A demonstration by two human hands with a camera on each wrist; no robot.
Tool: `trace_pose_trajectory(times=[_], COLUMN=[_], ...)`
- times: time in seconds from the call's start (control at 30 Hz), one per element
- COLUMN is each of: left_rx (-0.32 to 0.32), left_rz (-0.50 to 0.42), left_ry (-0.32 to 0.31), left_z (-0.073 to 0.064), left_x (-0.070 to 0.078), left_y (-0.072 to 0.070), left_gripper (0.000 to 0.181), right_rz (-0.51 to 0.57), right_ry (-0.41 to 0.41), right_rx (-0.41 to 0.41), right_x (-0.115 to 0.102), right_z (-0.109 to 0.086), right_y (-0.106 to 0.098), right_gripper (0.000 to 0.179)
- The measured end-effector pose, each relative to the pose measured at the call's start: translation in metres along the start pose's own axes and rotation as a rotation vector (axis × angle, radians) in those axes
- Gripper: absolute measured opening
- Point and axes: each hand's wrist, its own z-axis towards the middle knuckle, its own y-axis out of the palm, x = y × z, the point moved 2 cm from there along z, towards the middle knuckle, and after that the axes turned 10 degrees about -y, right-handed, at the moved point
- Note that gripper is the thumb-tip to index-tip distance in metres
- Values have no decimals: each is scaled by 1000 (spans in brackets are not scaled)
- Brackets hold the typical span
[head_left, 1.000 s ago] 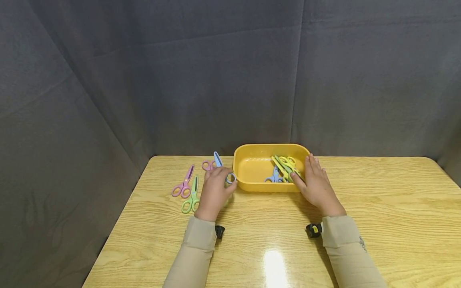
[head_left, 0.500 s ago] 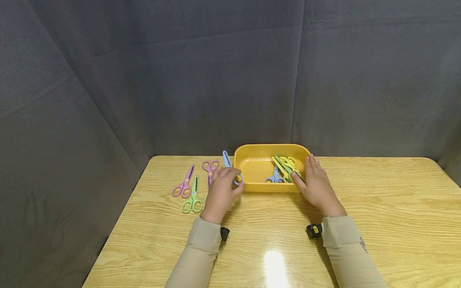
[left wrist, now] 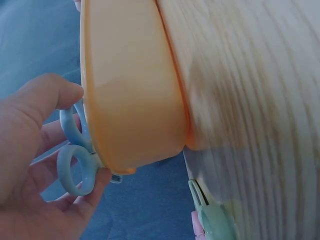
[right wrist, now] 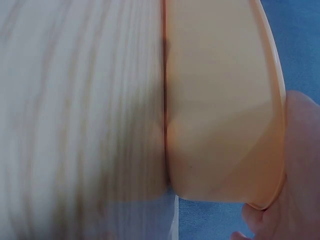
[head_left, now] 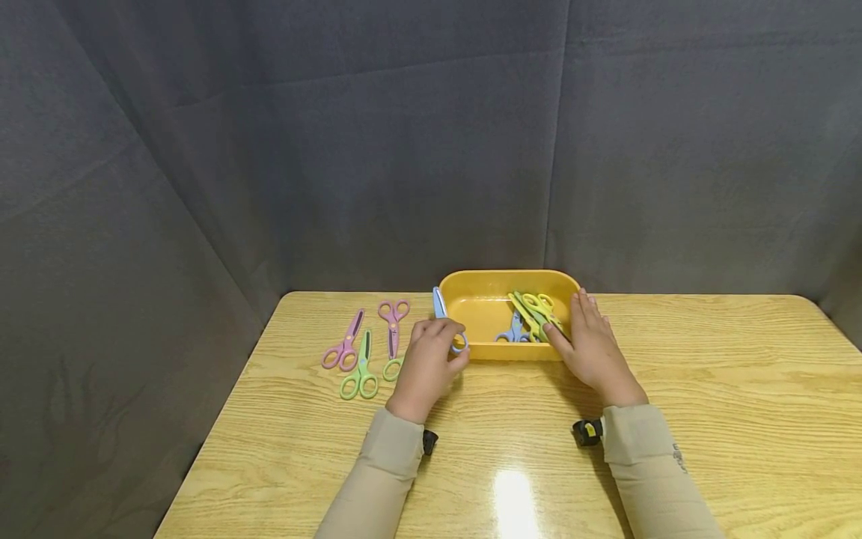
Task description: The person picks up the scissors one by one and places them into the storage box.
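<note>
My left hand (head_left: 429,367) pinches a pair of blue scissors (head_left: 439,302) by the handle loops, at the left end of the yellow tray (head_left: 501,351). Close up in the left wrist view, the blue scissors' loops (left wrist: 86,170) sit between thumb and fingers, right at the tray's rim. My right hand (head_left: 595,355) rests with straight fingers along the tray's right end, its thumb over the rim. Inside the tray lie blue scissors (head_left: 515,330) and several yellow and green scissors (head_left: 539,302), bunched on the right side.
Left of the tray, pink scissors (head_left: 346,348), another pink pair (head_left: 393,318) and green scissors (head_left: 364,368) lie on the wooden table (head_left: 727,389). A further green pair (head_left: 393,369) is partly hidden behind my left hand. A dark curtain (head_left: 431,150) hangs beyond the back edge.
My left hand has moved right with the blue scissors, from beside the pink pair to the tray's left end, uncovering the pink and green scissors. My right hand has stayed put.
</note>
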Motion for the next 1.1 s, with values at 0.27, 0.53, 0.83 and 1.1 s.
trace_pose_trajectory(times=[0.27, 0.53, 0.83, 1.1], left_rx=[6, 45, 91, 14], left_rz=[30, 127, 114, 21], left_ry=[0, 31, 130, 146], left_z=[-1, -1, 0, 3], left_x=[2, 2, 3, 0], left_y=[2, 0, 1, 1], left_gripper=[30, 35, 21, 19], right_rz=[2, 17, 20, 28], right_ry=[3, 5, -3, -2], right_rx=[1, -1, 10, 5], right_x=[1, 1, 3, 2], right_z=[0, 0, 1, 0], right_y=[1, 0, 1, 0], right_gripper=[89, 89, 89, 88])
